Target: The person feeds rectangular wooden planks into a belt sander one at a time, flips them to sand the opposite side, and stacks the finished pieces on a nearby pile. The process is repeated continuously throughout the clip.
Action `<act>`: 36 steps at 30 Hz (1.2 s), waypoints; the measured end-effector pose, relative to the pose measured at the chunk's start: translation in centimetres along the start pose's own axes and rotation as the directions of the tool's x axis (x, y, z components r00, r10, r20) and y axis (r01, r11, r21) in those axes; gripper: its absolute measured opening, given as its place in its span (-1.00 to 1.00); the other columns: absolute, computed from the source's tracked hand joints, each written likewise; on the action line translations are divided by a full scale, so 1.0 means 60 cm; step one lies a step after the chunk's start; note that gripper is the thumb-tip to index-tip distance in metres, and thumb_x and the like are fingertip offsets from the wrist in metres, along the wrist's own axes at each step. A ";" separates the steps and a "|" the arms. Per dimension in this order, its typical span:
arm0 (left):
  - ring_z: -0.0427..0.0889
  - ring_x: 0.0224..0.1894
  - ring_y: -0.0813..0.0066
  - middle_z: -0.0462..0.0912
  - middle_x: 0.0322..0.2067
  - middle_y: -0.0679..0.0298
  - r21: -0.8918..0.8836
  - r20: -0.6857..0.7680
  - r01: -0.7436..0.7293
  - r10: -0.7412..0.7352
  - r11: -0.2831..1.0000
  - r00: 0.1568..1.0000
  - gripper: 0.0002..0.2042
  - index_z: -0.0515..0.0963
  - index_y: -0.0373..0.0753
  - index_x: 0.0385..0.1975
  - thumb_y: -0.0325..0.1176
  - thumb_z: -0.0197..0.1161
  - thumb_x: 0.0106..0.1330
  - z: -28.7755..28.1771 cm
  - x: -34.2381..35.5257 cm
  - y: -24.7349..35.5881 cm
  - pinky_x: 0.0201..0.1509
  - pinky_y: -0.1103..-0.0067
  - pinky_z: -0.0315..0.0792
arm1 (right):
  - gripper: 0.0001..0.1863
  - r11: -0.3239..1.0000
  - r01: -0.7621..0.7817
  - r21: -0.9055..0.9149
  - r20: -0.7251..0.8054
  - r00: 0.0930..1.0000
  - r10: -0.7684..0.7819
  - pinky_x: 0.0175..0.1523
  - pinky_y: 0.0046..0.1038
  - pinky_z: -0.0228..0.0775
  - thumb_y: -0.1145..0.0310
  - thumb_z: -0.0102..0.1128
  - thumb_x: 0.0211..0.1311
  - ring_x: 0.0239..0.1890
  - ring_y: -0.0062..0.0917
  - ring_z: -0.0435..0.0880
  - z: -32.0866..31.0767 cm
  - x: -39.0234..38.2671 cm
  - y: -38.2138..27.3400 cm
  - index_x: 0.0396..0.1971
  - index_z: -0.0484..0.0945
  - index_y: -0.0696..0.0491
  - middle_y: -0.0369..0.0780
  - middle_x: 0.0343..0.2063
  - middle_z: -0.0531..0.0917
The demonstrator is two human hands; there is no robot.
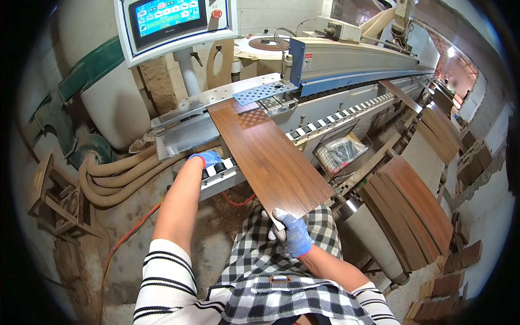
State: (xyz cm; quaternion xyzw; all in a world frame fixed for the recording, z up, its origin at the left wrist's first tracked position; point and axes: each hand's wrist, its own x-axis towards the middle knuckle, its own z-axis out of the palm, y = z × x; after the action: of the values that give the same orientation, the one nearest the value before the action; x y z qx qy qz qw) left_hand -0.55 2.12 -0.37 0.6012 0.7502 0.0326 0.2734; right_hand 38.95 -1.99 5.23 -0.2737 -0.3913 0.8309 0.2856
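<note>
A brown wood-grain plank (271, 157) lies slantwise across the machine, its far end beneath a perforated blue plate (262, 92). My right hand (292, 233), in a grey and blue glove, is closed on the plank's near corner, low at the center. My left hand (206, 158), in a blue glove, is on the roller rail (219, 179) just left of the plank; its fingertips are hidden, so I cannot tell how it is closed.
A control panel (168, 19) stands above the blue-beamed machine (336, 76). Thick hoses (119, 184) and a wooden stool (57, 200) lie left, an orange cord (130, 233) below. A wire basket (341, 149), roller (374, 249) and stacked boards (411, 211) are right.
</note>
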 end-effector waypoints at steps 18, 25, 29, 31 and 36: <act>0.46 0.04 0.31 0.53 0.02 0.22 -0.134 0.042 0.064 -0.059 0.989 0.997 -0.59 0.47 -0.12 0.07 -0.15 0.00 0.25 0.010 0.021 -0.021 0.17 0.44 0.27 | -0.80 0.988 0.143 0.065 -0.324 0.939 -0.115 -0.68 -0.48 0.32 0.32 0.15 0.12 -0.82 -0.61 0.32 -0.097 0.058 -0.077 -0.29 0.40 0.04 -0.31 -0.67 0.47; 0.48 0.05 0.23 0.51 0.03 0.17 -0.069 0.031 0.130 -0.128 0.989 0.991 -0.55 0.47 -0.12 0.04 -0.01 0.00 0.26 0.032 0.058 -0.054 0.15 0.38 0.29 | -0.84 0.978 0.202 0.056 -0.411 0.897 -0.161 -0.70 -0.50 0.30 0.27 0.18 0.12 -0.87 -0.62 0.26 -0.177 0.099 -0.134 -0.42 0.44 0.01 -0.35 -0.78 0.39; 0.49 0.02 0.25 0.52 0.02 0.18 -0.227 0.104 0.116 -0.094 0.967 0.990 -0.56 0.47 -0.12 0.05 -0.02 -0.01 0.26 0.008 0.006 -0.012 0.12 0.39 0.31 | -0.72 0.969 0.248 0.006 -0.462 0.860 -0.217 -0.70 -0.50 0.34 0.17 0.23 0.10 -0.87 -0.62 0.26 -0.216 0.116 -0.168 -0.29 0.47 0.03 -0.34 -0.71 0.44; 0.49 -0.18 0.43 0.56 -0.19 0.33 -0.293 0.094 0.144 -0.121 0.945 0.988 -0.66 0.53 -0.06 -0.05 -0.14 0.01 0.24 0.005 0.003 -0.006 -0.06 0.42 0.38 | -0.65 0.971 0.238 -0.036 -0.504 0.834 -0.223 -0.62 -0.47 0.41 0.06 0.22 0.12 -0.90 -0.63 0.20 -0.242 0.121 -0.186 -0.24 0.46 0.00 -0.35 -0.72 0.42; 0.45 -0.32 0.55 0.54 -0.34 0.46 -0.509 0.205 0.339 -0.271 0.791 0.940 -0.75 0.59 -0.03 -0.25 -0.11 0.07 0.19 0.009 0.000 -0.006 -0.16 0.48 0.37 | -0.64 0.922 0.340 0.185 -0.477 0.852 -0.218 -0.49 -0.50 0.45 -0.06 0.01 0.26 -0.77 -0.63 0.37 -0.335 0.097 -0.204 -0.30 0.44 -0.05 -0.26 -0.63 0.56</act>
State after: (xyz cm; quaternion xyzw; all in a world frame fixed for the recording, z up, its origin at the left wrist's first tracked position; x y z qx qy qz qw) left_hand -0.62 1.87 -0.93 0.3720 0.7799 0.1598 0.4773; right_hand 51.79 18.42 2.84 -0.3566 -0.2374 0.7390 0.5199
